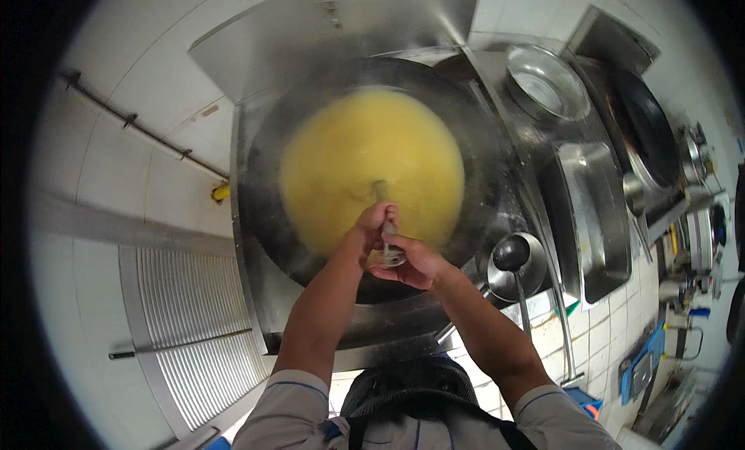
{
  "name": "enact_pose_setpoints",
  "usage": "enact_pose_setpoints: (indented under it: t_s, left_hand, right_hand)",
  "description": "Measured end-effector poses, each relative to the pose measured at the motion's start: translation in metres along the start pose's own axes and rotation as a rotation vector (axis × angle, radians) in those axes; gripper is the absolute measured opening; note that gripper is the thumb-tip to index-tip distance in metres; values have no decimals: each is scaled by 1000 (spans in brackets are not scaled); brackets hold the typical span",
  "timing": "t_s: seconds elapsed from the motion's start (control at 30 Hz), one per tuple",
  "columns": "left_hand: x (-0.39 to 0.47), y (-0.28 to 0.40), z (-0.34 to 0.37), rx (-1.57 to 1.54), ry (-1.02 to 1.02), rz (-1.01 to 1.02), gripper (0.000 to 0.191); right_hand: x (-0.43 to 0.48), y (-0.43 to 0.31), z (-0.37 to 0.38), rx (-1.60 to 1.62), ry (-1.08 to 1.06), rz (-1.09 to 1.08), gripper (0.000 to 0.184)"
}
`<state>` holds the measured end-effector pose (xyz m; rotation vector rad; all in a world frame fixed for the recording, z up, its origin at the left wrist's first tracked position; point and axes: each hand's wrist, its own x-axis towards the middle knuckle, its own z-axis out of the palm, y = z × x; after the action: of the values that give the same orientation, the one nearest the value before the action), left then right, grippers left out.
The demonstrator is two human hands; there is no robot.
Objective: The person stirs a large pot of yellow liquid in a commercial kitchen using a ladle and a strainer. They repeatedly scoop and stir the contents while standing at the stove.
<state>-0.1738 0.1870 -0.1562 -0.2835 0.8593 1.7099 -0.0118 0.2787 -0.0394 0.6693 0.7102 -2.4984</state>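
Observation:
A big dark wok [265,223] holds a steaming pool of yellow liquid [372,135]. Both my hands are over its near side, on one long-handled metal utensil [381,189]. The far end dips into the liquid, so its head is hidden. My left hand [375,220] grips the shaft farther out. Closer to me, my right hand [414,262] closes around the handle's end, where a looped part shows between the fingers.
Right of the wok, a black ladle [512,255] rests in a metal bowl [538,275]. Beyond the stove's edge are a rectangular steel pan [608,228], a round metal basin [550,86] and another wok [646,129]. A steel splash panel [279,48] rises behind; a ribbed metal panel [192,293] lies left.

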Motion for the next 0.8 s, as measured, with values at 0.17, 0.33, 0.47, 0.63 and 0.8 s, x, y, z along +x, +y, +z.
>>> enact_pose_setpoints:
  t_s: [0.17,0.33,0.47,0.63,0.8]
  left_hand:
    - [-50,29,21,504,231,28,37]
    - [-143,23,16,612,216,253,49]
    - [-281,-42,-18,237,247,321,47]
    - [-435,-150,-103,495,439,444,44]
    - [-528,-268,-210,-21,870,185,42]
  right_hand:
    - [62,-21,-13,60,76,4,11]
    - [90,-36,-42,-251,164,17,16]
    - [81,-41,-46,-343,173,-28,21]
    - [51,-34,-27,-611,359,-25,21]
    - [7,-19,-9,-982,512,-161,23]
